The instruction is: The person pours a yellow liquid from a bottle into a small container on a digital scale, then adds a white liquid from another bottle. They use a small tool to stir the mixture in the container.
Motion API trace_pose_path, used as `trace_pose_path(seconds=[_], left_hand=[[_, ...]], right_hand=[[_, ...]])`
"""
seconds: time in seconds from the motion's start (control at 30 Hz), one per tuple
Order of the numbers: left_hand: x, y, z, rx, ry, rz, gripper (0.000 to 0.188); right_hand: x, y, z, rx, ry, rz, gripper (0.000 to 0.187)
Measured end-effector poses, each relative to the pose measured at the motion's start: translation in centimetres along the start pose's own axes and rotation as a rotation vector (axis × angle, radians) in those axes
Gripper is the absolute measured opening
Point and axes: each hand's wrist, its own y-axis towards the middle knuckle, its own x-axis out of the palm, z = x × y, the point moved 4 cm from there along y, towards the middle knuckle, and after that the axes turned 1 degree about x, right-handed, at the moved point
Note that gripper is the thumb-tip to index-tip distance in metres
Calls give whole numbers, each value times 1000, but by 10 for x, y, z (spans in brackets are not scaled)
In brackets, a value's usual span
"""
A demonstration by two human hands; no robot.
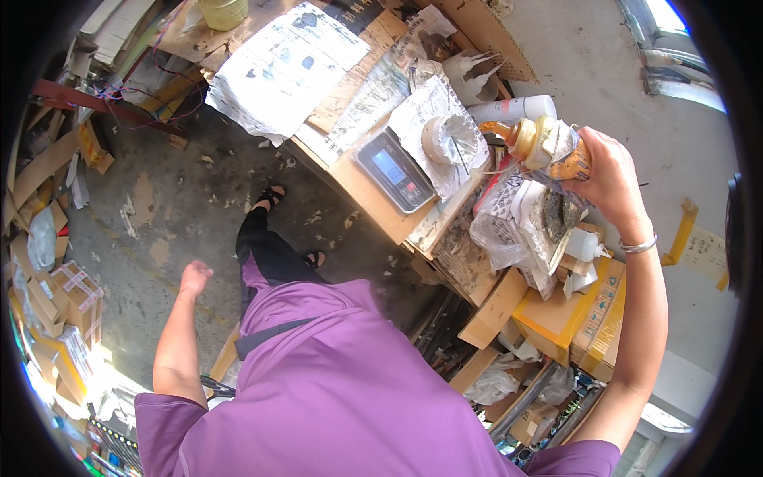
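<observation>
My right hand (610,179) is raised over the cluttered table edge and grips an amber squeeze bottle (540,143) wrapped in clear plastic, tilted on its side with the nozzle pointing left. Just beyond the nozzle sits a small round cup (447,139) on crumpled paper, next to a digital scale (395,170). My left hand (193,279) hangs at my side over the concrete floor, fingers curled into a loose fist with nothing in it.
A wooden bench (373,203) carries newspapers (282,67), white nozzle tips (474,70) and a white tube (520,107). Plastic bags (517,226) and yellow cartons (580,314) pile below my right arm. Cardboard boxes (75,294) line the left side.
</observation>
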Motion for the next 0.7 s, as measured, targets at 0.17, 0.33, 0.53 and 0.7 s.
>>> trace_pose_path(seconds=[0.17,0.33,0.53,0.7], left_hand=[[-1,9,-21,-3,31,9,39],[-3,4,-22,-20,9,6,40],[-4,1,-24,-14,12,0,41],[-6,-6,-14,-13,51,5,42]], right_hand=[[0,-1,3,60,95,-61,51],[1,-3,9,120,272,-145,50],[14,-9,27,186,520,-244,49],[28,-15,36,257,742,-308,50]])
